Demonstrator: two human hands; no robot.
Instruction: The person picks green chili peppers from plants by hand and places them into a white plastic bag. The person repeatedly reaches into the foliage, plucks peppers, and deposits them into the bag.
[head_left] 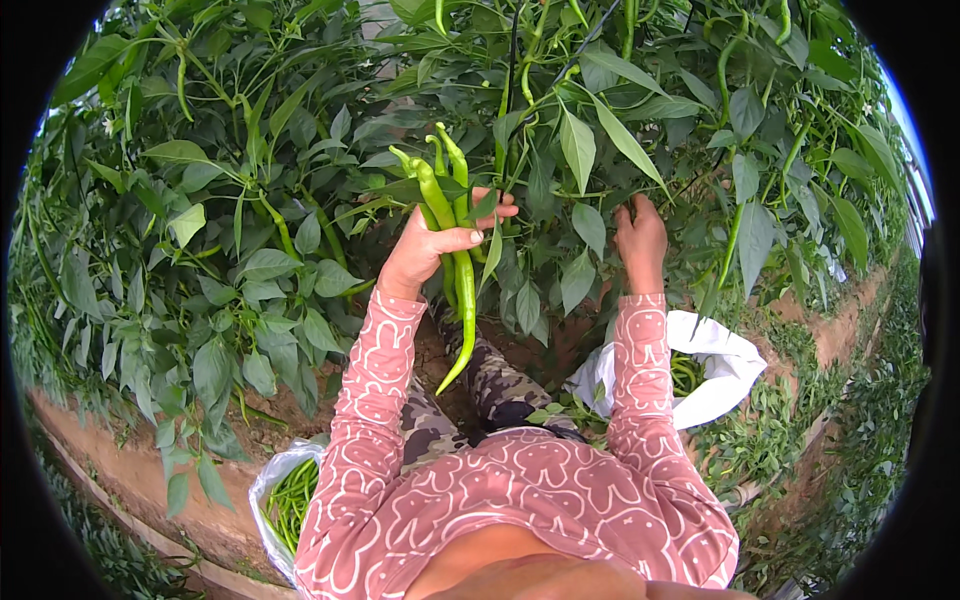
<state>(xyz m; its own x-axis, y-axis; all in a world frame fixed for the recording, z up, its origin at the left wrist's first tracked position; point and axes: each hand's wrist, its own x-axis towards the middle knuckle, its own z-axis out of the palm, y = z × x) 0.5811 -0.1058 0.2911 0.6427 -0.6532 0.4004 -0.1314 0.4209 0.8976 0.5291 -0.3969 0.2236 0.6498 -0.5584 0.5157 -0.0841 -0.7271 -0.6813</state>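
Note:
My left hand (412, 258) is closed round a small bunch of long green chili peppers (465, 300), its thumb lying across them. Their stem ends point up and away, and the longest one hangs down below my palm with a curved tip. Farther right, my right hand (642, 245) reaches in among the leaves of a pepper plant (577, 145). Its fingers are curled and partly hidden by foliage; what they grip, if anything, does not show. Leaves hang between my two hands.
More chili peppers (278, 222) hang on the plants around me. A white sack (735, 365) with green peppers inside stands near my right forearm. At my lower left is a clear plastic bag (262, 490) of peppers. A dark line (590, 35) runs through the stems.

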